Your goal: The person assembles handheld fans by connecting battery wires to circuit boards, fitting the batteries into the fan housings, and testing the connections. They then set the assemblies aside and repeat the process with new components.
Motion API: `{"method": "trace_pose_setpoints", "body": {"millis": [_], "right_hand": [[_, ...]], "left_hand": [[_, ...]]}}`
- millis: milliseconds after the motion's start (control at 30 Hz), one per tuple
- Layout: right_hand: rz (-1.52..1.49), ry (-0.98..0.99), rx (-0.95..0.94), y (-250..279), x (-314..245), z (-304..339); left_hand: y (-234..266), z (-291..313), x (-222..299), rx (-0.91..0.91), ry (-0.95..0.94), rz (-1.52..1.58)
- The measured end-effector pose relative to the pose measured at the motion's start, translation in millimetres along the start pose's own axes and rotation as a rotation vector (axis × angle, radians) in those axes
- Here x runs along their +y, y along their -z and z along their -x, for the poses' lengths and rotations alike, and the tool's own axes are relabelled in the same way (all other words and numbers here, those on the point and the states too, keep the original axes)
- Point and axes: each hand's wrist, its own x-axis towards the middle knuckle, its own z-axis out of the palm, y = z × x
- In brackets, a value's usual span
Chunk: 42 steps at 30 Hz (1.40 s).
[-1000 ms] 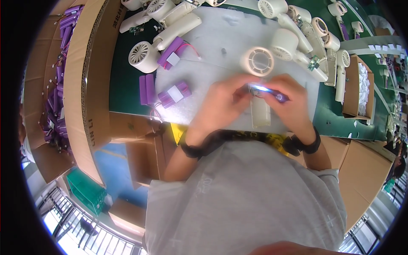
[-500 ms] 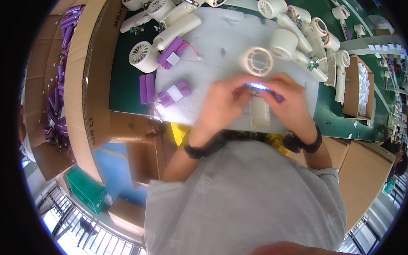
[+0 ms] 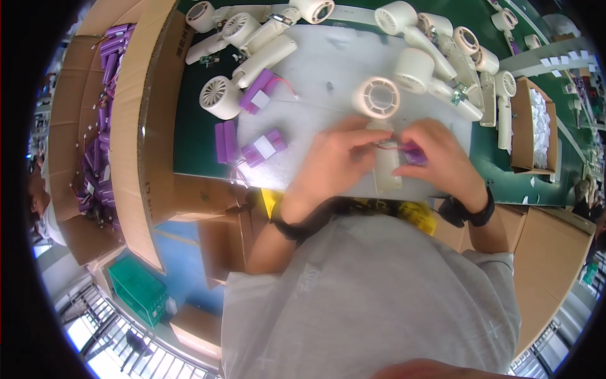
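A cream handheld-fan housing lies on the white mat in front of me, its round ring head pointing away. Over its handle, my right hand is closed round a purple battery pack, thumb below and fingers above. Thin red wires run from the pack toward my left hand. That hand is closed in a pinch at the handle's upper part; the small thing at its fingertips is blurred and partly hidden by the fingers.
More purple battery packs lie on the mat at left. Several cream fan housings line the far side, some with green circuit boards. A cardboard box holding packs stands left; a small box of white pieces stands right.
My hands have drawn slightly apart, uncovering more of the handle. The purple pack has turned in my right hand, and red wires now show. The whole view has shifted slightly.
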Motion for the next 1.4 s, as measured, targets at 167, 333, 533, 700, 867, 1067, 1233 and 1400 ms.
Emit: {"method": "trace_pose_setpoints", "body": {"millis": [167, 333, 533, 700, 867, 1067, 1233, 1400], "right_hand": [[0.307, 0.304, 0.184, 1, 17, 14], [0.227, 0.232, 0.194, 4, 15, 26], [0.332, 0.209, 0.156, 1, 3, 25], [0.418, 0.172, 0.123, 1, 4, 21], [0.273, 0.173, 0.168, 7, 8, 23], [0.228, 0.181, 0.172, 5, 11, 26], [0.342, 0.186, 0.102, 3, 4, 21], [0.284, 0.047, 0.101, 19, 7, 25]], "left_hand": [[2, 2, 8, -0.018, 0.138, 0.07], [-4, 3, 10, 0.048, 0.178, 0.029], [-7, 3, 14, 0.106, 0.177, -0.021], [-10, 6, 11, 0.137, 0.172, -0.018], [-11, 6, 7, 0.154, 0.135, -0.045], [-10, 5, 3, 0.12, 0.106, -0.09], [-10, 5, 3, 0.148, 0.098, -0.069], [-8, 6, 4, 0.131, 0.133, -0.06]]}}
